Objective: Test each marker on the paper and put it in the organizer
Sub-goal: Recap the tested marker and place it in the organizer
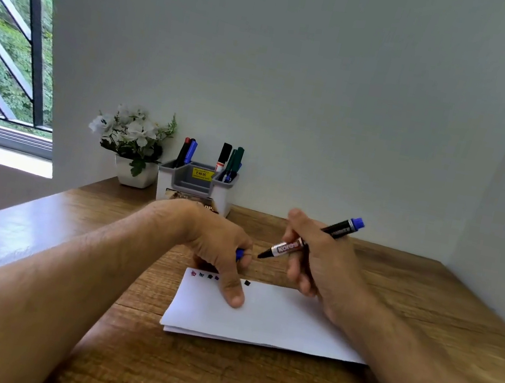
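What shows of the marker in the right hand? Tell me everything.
The marker is uncapped, with a black barrel, a silver "Kores" label near the front, a dark tip and a blue rear end. It looks plastic. The right hand holds it mid-barrel, slanted, tip down-left above the desk, just beyond the paper, touching neither. The tip points toward the blue cap in the left hand.

Both bare forearms reach forward from the lower corners and converge. The left hand (218,246) is curled knuckles-up, fingers closed, thumb stretched down and forward. The right hand (316,263) is raised just beside it, fingers pinched closed, palm facing left.
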The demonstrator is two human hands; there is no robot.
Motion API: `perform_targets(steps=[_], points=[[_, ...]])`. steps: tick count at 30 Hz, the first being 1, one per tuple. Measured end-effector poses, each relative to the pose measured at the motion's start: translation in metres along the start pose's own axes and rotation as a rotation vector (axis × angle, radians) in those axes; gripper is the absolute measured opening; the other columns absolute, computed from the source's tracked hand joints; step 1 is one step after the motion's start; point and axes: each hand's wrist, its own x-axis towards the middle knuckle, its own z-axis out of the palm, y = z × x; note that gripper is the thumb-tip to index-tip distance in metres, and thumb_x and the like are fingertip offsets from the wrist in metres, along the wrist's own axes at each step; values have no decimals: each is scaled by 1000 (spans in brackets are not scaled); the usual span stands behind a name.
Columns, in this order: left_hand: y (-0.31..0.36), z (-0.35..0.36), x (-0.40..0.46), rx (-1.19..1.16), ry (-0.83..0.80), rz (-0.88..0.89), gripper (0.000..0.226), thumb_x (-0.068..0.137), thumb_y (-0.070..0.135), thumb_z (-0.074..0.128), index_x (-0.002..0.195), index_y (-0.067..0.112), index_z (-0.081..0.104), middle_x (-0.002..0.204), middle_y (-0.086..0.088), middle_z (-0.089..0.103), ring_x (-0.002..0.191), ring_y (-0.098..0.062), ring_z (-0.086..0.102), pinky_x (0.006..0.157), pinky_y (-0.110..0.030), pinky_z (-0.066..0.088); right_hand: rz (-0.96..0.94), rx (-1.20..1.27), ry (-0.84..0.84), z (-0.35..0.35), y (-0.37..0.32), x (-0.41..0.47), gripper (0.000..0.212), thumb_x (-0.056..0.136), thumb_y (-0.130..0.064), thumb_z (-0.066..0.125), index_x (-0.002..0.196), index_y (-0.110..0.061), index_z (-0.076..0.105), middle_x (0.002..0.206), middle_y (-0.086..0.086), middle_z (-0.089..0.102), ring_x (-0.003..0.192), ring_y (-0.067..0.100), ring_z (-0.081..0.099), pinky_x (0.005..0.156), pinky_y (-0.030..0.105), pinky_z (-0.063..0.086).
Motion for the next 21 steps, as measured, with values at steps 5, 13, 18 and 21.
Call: perform_targets(steps=[5,13,18,21], points=[[-5,0,4,-28,20,18,38,74,26,84,89,24,49,98,-1,57,89,-20,53,77,-34,43,42,2,-170,-2,5,-4,13,74,-27,68,75,-17,76,61,15,67,40,20,56,39,24,43],[-7,0,7,-33,22,22,38,74,27,84,90,23,50,96,-1,58,84,-19,53,70,-31,44,57,-120,-187,-4,14,1,11,66,-17,70,62,-20,60,53,8,58,37,13,40,39,21,29],[-7,1,8,-20,25,16,37,74,28,83,90,24,50,102,-2,57,90,-21,53,78,-34,43,63,-237,-142,-3,19,6,18,60,-29,71,54,-23,55,49,2,56,34,8,37,40,20,27],[-7,0,8,-22,21,20,38,74,27,84,90,24,49,96,0,57,85,-19,52,72,-31,41,61,-349,-133,-2,20,7,19,55,-36,70,56,-23,57,50,-2,57,36,4,41,44,24,29]])
